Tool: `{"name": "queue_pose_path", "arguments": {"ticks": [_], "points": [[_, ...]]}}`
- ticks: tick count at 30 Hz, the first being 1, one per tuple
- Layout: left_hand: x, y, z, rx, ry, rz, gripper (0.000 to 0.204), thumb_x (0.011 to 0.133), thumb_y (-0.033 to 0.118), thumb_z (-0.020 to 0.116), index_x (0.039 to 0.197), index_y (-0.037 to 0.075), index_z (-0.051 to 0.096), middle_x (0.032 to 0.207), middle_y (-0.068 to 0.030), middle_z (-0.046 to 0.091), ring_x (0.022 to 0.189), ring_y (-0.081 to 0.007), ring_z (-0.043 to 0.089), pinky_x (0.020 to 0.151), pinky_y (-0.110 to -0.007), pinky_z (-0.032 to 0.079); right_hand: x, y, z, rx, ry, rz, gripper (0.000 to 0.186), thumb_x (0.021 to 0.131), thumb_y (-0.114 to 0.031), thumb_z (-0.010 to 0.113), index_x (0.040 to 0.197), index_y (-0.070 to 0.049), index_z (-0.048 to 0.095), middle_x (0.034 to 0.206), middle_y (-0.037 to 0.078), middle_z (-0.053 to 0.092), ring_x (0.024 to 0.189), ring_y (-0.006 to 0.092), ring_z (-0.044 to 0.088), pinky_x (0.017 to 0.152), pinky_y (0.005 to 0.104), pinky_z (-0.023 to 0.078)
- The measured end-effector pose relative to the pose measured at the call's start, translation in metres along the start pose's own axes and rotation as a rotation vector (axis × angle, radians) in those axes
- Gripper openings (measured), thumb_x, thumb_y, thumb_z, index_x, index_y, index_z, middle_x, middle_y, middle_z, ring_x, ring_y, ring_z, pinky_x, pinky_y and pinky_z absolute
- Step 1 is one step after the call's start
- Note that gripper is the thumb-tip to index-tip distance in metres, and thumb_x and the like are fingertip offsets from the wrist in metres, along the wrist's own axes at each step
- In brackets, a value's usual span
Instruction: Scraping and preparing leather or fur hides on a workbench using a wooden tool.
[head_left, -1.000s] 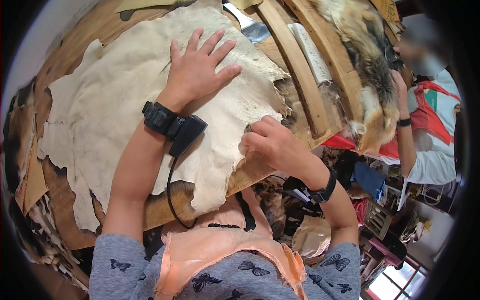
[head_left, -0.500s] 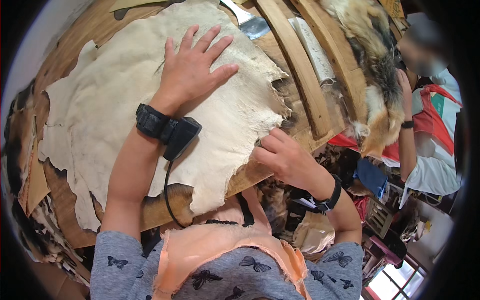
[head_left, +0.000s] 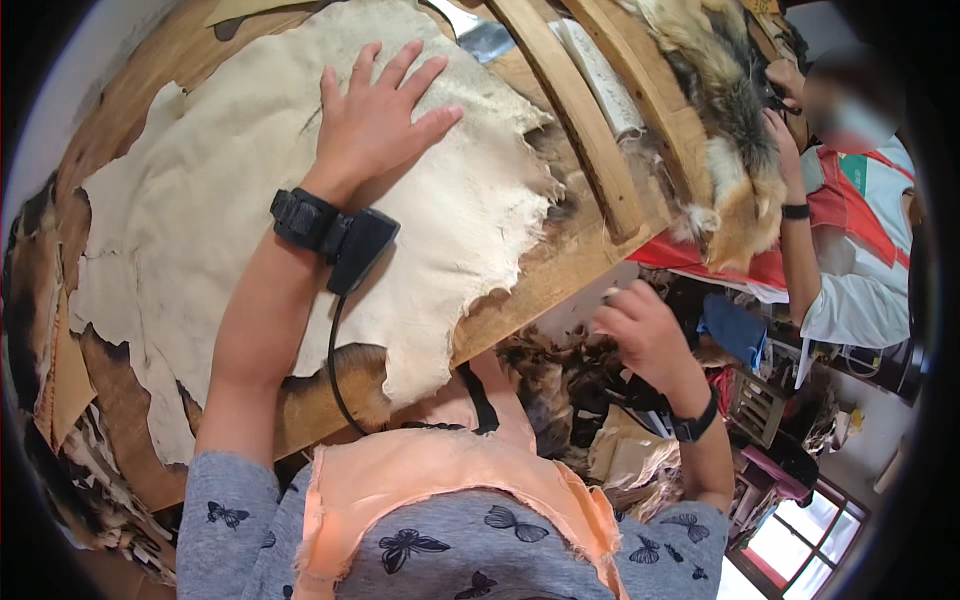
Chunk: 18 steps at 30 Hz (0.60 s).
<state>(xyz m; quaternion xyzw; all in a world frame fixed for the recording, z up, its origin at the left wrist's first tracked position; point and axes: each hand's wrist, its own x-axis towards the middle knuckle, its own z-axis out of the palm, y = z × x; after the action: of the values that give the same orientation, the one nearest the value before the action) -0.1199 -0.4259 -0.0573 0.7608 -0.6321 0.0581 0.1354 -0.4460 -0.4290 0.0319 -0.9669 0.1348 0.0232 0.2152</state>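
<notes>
One of our hands has left the hide: half a second ago our right hand (head_left: 645, 325) was at its near right edge, and now it hangs apart from it, beyond the table's border. Its fingers are curled in; we cannot tell whether they grip anything. Our left hand (head_left: 372, 125) stays laid flat, fingers spread wide, holding nothing and pressing on the pale hide (head_left: 240, 210). That hide lies across the wooden table (head_left: 575, 275), ragged at its edges, with brown fur (head_left: 360, 372) showing at the near side. Farther right we see two wooden strips (head_left: 580, 125), then a long fur pelt (head_left: 740, 130), with a co-worker's hand (head_left: 783, 145) beside it.
</notes>
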Motion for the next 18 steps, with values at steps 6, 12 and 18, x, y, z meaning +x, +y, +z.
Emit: {"name": "queue_pose_path", "arguments": {"ticks": [6,12,18], "points": [[-0.001,0.000,0.003,0.032,0.025,0.005,0.058,0.082,0.060,0.039,0.131,0.028,0.039,0.141,0.0013,0.030,0.131,-0.0278,0.021,0.101,-0.060,0.014,-0.004,-0.016,0.010,-0.185,0.213,0.226,0.020,0.065,-0.016,0.069,0.079,-0.007,0.057,0.073,0.007,0.053,0.064,0.0250,0.051,0.059,0.0324,0.043],[-0.001,-0.001,0.003,0.032,0.034,0.011,0.057,0.082,0.059,0.040,0.131,0.028,0.040,0.141,0.0023,0.031,0.130,-0.0274,0.023,0.100,-0.060,0.016,0.050,-0.041,0.029,-0.075,0.337,-0.039,0.026,0.064,-0.011,0.068,0.085,-0.005,0.053,0.083,0.009,0.051,0.079,0.0281,0.050,0.067,0.0359,0.043],[-0.001,0.001,0.001,-0.020,0.015,-0.017,0.059,0.081,0.060,0.039,0.131,0.028,0.039,0.141,0.0009,0.030,0.131,-0.0287,0.020,0.101,-0.059,0.013,0.094,-0.036,0.042,0.058,0.224,-0.183,0.019,0.067,-0.005,0.057,0.086,-0.005,0.051,0.081,0.008,0.047,0.079,0.0250,0.047,0.069,0.0323,0.042]]}}
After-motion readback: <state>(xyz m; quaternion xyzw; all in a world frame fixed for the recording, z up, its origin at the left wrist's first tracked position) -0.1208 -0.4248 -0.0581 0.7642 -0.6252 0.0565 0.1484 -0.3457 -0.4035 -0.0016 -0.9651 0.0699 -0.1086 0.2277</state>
